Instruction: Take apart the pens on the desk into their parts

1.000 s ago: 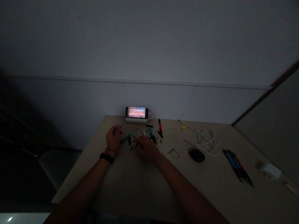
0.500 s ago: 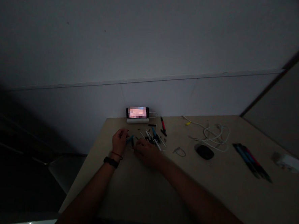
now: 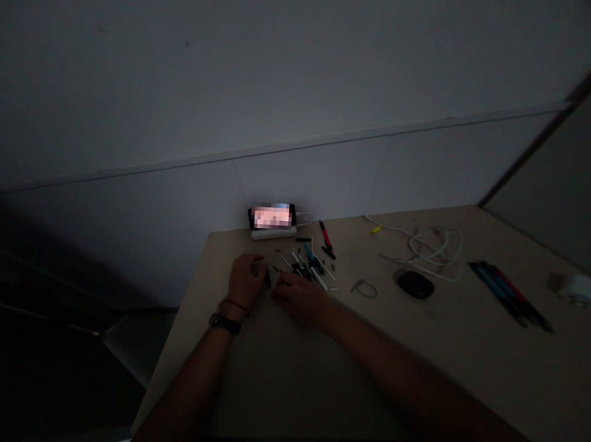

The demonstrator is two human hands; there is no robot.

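Observation:
My left hand point(image 3: 248, 279), with a dark band at its wrist, is closed, fingertips curled together. Beside those fingertips is a small black piece point(image 3: 268, 277), perhaps part of a pen; the dim light hides whether it is gripped. My right hand point(image 3: 298, 298) lies just to the right, its fingers curled in and its thumb side facing the left hand. What it pinches, if anything, is too dark to see. Right behind it spreads a pile of pen parts point(image 3: 309, 264), white, black and blue tubes with thin refills.
A lit phone point(image 3: 272, 217) leans above a white block point(image 3: 273, 234) by the wall. A red and black pen point(image 3: 326, 235) lies right of it. Farther right are a white cable point(image 3: 436, 261), a thin grey loop point(image 3: 366, 289), a black mouse point(image 3: 414, 284) and several pens point(image 3: 508, 294).
The view has tilted and shifted slightly. My left hand has come closer to the right one and turned, and the blue piece at its fingertips no longer shows.

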